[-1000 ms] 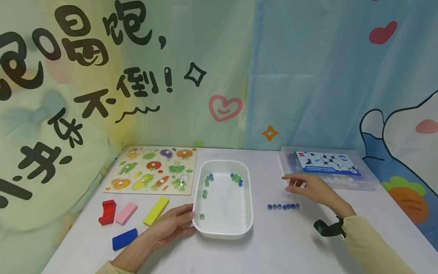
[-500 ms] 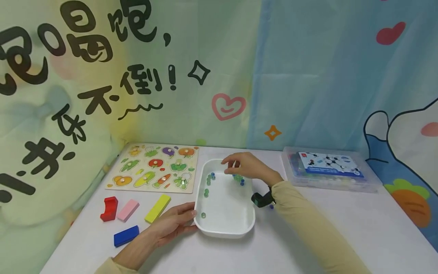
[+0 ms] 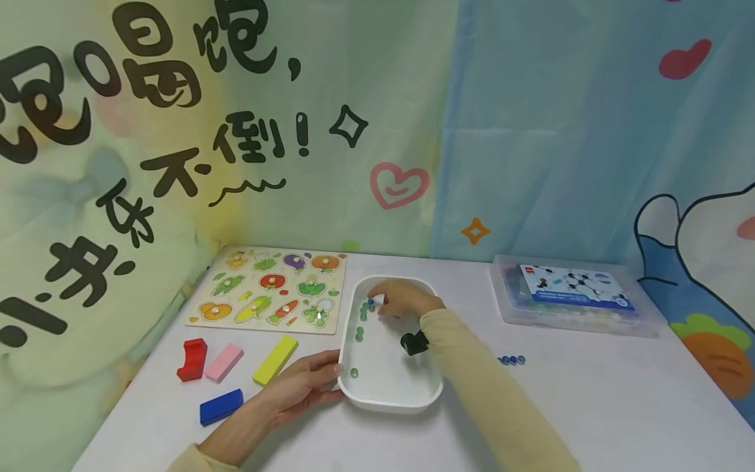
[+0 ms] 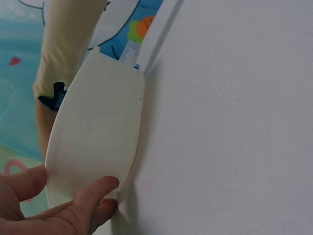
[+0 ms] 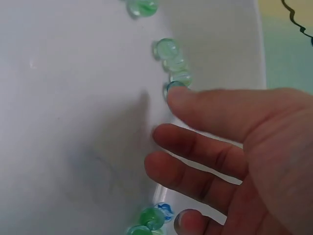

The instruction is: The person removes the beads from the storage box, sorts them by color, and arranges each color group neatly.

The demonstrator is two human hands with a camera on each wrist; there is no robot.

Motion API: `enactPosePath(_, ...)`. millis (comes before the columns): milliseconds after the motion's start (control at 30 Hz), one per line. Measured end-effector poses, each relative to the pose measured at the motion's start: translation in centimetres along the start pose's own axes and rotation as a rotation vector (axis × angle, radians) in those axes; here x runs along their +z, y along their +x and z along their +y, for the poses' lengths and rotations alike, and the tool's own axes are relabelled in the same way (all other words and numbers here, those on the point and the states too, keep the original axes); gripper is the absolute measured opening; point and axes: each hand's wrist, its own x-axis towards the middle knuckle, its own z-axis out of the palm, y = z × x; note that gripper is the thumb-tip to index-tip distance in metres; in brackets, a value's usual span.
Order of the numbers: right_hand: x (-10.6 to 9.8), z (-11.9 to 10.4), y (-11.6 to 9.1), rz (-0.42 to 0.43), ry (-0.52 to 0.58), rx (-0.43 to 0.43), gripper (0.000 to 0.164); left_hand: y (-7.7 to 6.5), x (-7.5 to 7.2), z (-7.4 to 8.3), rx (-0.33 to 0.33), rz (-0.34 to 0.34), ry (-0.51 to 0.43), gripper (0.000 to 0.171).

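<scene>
A shallow white tray [image 3: 392, 393] stands on the table with green and blue glass marbles inside. My left hand [image 3: 303, 385] grips its left side; in the left wrist view the thumb is at the rim and the fingers lie against the outer wall. My right hand [image 3: 404, 298] reaches into the tray's far left part, beside a blue marble [image 3: 371, 302] and several green marbles [image 3: 360, 334]. In the right wrist view its thumb tip overlaps a bluish marble [image 5: 174, 86], with the other visible fingertips spread apart from the thumb. A lone green marble [image 3: 354, 373] lies near the tray's front left corner.
Blue marbles [image 3: 512, 360] lie in a row right of the tray, partly hidden by the right sleeve. A vegetable puzzle board [image 3: 268, 288], red block [image 3: 192, 360], pink block [image 3: 225, 362], yellow block [image 3: 275, 360] and blue block [image 3: 221, 406] are at left. A clear plastic case [image 3: 575, 295] stands back right.
My right hand has swung left from beside the row of blue marbles, across the tray and down into its far left part. The left hand keeps its grip on the tray.
</scene>
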Motion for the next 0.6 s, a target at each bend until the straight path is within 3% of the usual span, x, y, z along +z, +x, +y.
enactPosePath(200,0.4,0.2,0.3,0.025,-0.02,0.015,0.041,0.1,0.1,0.0,-0.001,0.01,0.012,0.064)
enactPosePath(600,1.3,0.7,0.5,0.093,-0.039,-0.077,0.022,0.2,0.1,0.0,-0.007,0.014,0.017,0.063)
